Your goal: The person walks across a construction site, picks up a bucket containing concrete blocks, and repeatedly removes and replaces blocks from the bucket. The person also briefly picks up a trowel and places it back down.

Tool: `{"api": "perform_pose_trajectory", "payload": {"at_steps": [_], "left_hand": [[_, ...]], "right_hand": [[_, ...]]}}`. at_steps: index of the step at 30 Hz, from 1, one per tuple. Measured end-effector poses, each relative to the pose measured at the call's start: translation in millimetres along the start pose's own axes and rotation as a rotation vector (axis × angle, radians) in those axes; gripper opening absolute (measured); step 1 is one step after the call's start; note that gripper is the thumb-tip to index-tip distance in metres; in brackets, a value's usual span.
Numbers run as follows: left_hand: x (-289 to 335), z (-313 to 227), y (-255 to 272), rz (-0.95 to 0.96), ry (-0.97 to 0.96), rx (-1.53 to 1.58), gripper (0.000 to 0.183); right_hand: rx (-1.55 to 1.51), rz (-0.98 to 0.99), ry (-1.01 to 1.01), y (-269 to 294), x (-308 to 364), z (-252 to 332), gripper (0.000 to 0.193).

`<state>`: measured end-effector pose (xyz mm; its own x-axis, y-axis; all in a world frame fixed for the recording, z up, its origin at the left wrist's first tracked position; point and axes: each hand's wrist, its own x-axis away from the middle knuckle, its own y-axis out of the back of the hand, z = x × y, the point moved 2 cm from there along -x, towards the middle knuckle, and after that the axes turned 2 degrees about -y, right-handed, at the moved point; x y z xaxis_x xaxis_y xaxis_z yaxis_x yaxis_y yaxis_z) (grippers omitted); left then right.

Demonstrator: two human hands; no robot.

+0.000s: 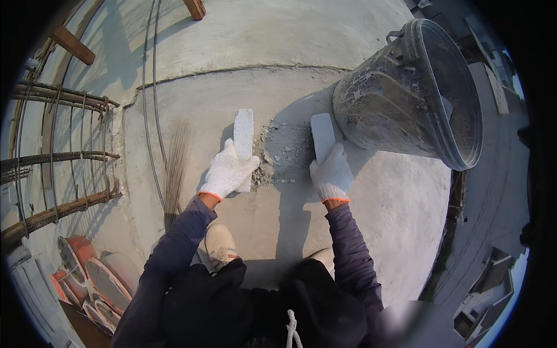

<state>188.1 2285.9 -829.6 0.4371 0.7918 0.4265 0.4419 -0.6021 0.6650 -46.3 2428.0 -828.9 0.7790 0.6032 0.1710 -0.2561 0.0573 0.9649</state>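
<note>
Left hand [228, 169] clasps left slab [243, 130], right hand [332, 174] right slab [322, 136], fingers curled partway round each; slabs flank grey rubble [284, 152] on concrete floor [261, 214]. Possible fault: rubble escaping past slab edges under uneven pressure, or a slab twisting if gripped loosely

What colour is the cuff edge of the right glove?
The cuff edge is orange, clearest in the head view.

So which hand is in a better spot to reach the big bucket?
Probably the right hand: it's nearer the bucket. The left hand, holding a pale block, is across the grey rubble. The right hand has a second pale block, though, so it may need freeing first.
</note>
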Motion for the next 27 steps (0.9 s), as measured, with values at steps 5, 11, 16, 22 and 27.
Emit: {"api": "perform_pose_trajectory", "payload": {"at_steps": [5,11,16,22,27], "left_hand": [[-8.3,5.3,-12.8,0.092,-0.077,0.2,0.064],[-15.5,32.4,-20.7,0.274,-0.147,0.611,0.065],[-2.3,57.1,-29.1,0.289,-0.15,0.829,0.06],[5.7,52.2,-37.3,0.283,-0.061,0.863,0.054],[17.9,38.1,-35.7,0.162,-0.049,0.714,0.051]], "right_hand": [[-0.146,0.125,-0.074,2.8,8.3,31.8,0.055],[-0.241,0.382,0.064,-9.5,34.9,62.4,0.071],[-0.377,0.494,0.055,-15.2,37.5,53.3,0.08],[-0.504,0.608,0.028,-27.3,33.7,34.8,0.089],[-0.62,0.702,-0.092,-33.5,31.4,20.7,0.072]]}}
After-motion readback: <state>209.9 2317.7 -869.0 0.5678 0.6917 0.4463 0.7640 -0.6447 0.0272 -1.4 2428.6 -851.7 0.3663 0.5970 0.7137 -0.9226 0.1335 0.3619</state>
